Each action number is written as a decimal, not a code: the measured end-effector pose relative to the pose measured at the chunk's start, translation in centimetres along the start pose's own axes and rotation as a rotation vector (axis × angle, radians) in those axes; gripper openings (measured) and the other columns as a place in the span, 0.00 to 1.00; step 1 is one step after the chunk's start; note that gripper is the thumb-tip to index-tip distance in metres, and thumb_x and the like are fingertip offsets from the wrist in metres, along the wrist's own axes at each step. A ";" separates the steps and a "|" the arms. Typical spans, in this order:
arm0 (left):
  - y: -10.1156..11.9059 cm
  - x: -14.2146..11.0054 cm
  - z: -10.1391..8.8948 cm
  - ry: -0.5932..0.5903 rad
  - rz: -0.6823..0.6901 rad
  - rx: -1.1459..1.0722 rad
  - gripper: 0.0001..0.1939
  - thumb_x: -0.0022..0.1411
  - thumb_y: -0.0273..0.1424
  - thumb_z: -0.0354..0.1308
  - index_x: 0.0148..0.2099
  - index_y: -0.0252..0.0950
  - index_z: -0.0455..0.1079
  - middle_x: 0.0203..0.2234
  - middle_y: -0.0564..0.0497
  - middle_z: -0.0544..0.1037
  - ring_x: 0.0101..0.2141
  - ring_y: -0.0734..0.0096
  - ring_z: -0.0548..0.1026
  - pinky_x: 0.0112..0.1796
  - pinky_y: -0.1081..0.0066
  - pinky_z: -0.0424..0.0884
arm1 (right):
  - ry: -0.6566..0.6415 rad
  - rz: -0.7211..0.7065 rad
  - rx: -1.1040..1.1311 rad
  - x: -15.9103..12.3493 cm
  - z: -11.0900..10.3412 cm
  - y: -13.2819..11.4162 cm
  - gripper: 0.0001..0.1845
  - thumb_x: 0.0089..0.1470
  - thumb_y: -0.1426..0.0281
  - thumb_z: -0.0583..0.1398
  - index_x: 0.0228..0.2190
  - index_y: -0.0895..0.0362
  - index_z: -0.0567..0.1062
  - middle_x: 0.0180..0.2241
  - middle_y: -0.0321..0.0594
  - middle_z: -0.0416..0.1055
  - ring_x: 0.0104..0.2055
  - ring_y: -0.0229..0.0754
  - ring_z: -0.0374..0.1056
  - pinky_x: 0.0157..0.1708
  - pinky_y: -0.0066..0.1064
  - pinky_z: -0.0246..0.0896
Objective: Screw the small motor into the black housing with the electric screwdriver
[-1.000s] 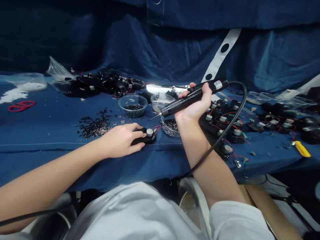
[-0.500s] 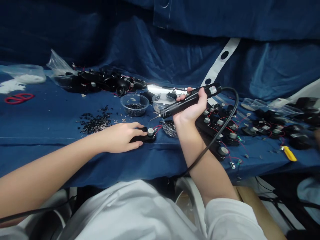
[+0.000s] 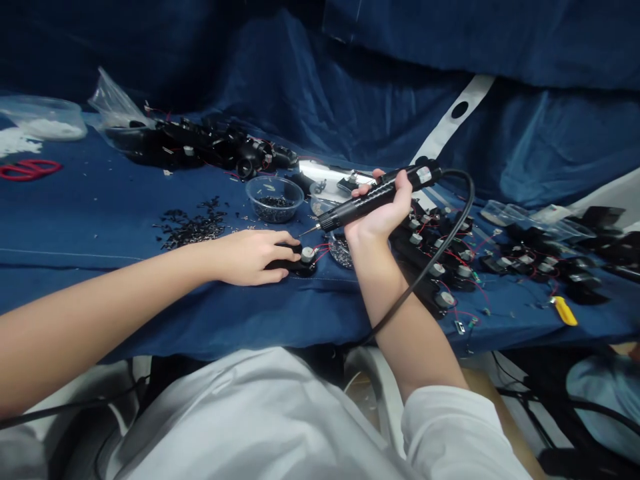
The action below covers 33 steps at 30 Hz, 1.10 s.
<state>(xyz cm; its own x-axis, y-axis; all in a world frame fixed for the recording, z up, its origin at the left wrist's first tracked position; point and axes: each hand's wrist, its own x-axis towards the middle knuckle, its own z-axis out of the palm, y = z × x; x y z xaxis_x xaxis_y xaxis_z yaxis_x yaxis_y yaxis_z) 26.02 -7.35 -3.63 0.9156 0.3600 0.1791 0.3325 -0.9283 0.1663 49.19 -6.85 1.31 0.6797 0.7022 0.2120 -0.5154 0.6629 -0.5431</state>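
Observation:
My right hand is wrapped round a black corded electric screwdriver, held slanted with its thin bit pointing down and left. The bit tip is close to the fingertips of my left hand; whether it touches anything I cannot tell. With the left fingers closed over it, a black plastic part with a small silver motor and red wires lies on the blue cloth. Much of that part is hidden under the hand. Behind it stands a clear bowl of small dark screws, and a second bowl is partly covered by my right wrist.
Loose dark screws lie left of the bowls. Black parts are heaped at the back, and more motor assemblies with red wires lie right. Red scissors and a yellow-handled tool rest on the cloth. The screwdriver's cord loops over my right forearm.
The screwdriver's bit has come closer to my left fingertips and the black part. My left hand still holds that part; the whole view has shifted slightly.

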 end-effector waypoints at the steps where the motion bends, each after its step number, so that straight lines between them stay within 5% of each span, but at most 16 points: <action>1: -0.3 -0.1 0.3 0.020 0.030 -0.001 0.20 0.72 0.37 0.58 0.63 0.43 0.77 0.66 0.42 0.73 0.59 0.51 0.78 0.58 0.57 0.78 | -0.007 0.002 0.002 0.0 0.0 0.0 0.12 0.57 0.56 0.61 0.34 0.51 0.67 0.31 0.28 0.71 0.19 0.28 0.63 0.18 0.22 0.62; 11: -1.6 -0.8 1.0 0.173 0.096 -0.164 0.20 0.74 0.37 0.59 0.65 0.46 0.77 0.67 0.44 0.74 0.63 0.53 0.76 0.64 0.54 0.73 | 0.004 -0.034 -0.036 0.2 -0.2 -0.5 0.12 0.58 0.56 0.60 0.34 0.50 0.67 0.31 0.29 0.70 0.19 0.28 0.63 0.18 0.23 0.62; 33: -2.0 -0.8 0.0 0.200 0.145 -0.132 0.17 0.73 0.36 0.58 0.60 0.42 0.78 0.63 0.45 0.78 0.60 0.57 0.79 0.63 0.58 0.75 | -0.009 -0.028 0.011 0.6 -0.3 -0.6 0.13 0.57 0.55 0.61 0.36 0.49 0.67 0.32 0.27 0.72 0.20 0.28 0.64 0.19 0.25 0.62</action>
<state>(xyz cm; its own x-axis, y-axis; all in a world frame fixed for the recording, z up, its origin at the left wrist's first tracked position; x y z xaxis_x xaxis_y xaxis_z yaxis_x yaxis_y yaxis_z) 24.59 -5.79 -4.11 0.8842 0.2477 0.3961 0.1567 -0.9560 0.2479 50.04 -6.93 1.54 0.6893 0.6857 0.2338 -0.5022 0.6848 -0.5281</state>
